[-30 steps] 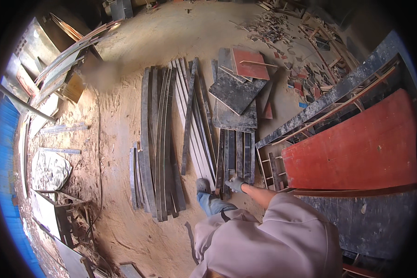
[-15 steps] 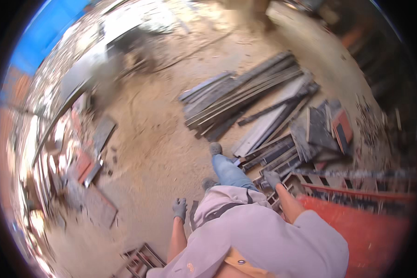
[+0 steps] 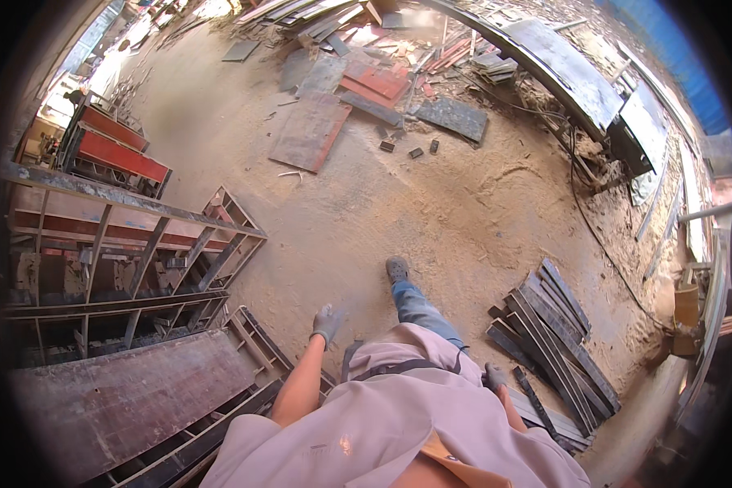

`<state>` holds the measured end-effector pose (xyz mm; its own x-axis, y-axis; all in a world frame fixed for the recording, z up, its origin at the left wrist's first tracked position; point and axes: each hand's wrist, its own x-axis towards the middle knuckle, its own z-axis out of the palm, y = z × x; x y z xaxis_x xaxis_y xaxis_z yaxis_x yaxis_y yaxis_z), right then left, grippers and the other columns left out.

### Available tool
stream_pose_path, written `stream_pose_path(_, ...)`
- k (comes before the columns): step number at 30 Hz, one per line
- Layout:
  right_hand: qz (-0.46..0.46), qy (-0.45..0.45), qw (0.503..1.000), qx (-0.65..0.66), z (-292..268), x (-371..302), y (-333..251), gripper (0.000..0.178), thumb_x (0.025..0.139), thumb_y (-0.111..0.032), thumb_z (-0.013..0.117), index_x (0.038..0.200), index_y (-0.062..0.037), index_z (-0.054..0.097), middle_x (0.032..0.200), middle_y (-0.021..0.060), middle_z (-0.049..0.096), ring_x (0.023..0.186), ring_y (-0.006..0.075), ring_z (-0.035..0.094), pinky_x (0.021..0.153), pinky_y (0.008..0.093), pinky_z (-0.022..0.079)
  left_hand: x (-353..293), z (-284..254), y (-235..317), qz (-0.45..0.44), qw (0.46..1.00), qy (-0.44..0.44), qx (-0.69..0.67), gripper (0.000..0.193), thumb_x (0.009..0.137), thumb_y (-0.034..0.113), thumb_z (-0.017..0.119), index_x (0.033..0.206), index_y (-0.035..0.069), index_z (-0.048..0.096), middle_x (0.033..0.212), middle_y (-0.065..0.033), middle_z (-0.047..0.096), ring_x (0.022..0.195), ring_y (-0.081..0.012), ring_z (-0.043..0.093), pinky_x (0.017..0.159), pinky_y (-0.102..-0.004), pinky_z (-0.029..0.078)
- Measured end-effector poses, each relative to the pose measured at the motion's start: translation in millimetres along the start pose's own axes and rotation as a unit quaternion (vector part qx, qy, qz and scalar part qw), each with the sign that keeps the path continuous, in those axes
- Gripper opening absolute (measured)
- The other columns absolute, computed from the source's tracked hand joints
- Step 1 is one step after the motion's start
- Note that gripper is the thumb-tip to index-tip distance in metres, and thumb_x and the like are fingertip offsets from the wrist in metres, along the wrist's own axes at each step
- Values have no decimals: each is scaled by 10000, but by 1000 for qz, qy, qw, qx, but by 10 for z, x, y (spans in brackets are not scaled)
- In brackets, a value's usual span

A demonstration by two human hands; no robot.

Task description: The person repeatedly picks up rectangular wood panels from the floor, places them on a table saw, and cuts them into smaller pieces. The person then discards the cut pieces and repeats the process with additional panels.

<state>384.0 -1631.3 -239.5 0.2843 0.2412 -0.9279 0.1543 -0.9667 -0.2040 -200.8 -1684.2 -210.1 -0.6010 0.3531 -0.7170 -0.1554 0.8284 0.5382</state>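
My left hand [image 3: 327, 322], in a grey work glove, hangs out in front of my left side. Its fingers are open and hold nothing. Low on my right side is my right hand [image 3: 494, 376], also gloved and partly dim. Its fingers look loosely bent, with nothing visible in them. A dark narrow bar [image 3: 537, 403] lies on the ground just beyond it, beside a stack of long dark planks [image 3: 557, 342]. Left of my left arm, a framed panel with a worn reddish-brown face [image 3: 138, 398] lies flat.
Ribbed frames [image 3: 130, 224] stand at the left, with red panels [image 3: 122, 154] behind. Flat boards [image 3: 309, 130] and small dark blocks [image 3: 416, 152] lie on the dusty ground ahead. A long metal-topped bench [image 3: 565, 69] and a black cable [image 3: 581, 207] are at the far right.
My view has swung left. The plank stack moved from ahead to my right side, and the ribbed frames came in at the left. My leading foot shows ahead; both hands remain low.
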Motion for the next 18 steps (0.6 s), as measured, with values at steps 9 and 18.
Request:
stream_pose_path(9,-240,-91,964,-74,2639,570,-5033,260,982,-352,676,983,-99,619,749,18,610,550,144,590,466,300,436,565,-854,372,-182,975,81,-97,164,897,248,695,908,86,669,753,-31,630,625,-153,577,523,-355,455)
stream_pose_path(18,-275,-250,920,-129,6161,-164,-7781,270,1023,-343,697,1009,-80,638,901,29,669,671,105,625,562,257,477,2912,-1309,2378,-163,953,150,-206,187,934,200,657,841,45,705,683,-45,666,593,-112,599,492,-301,444)
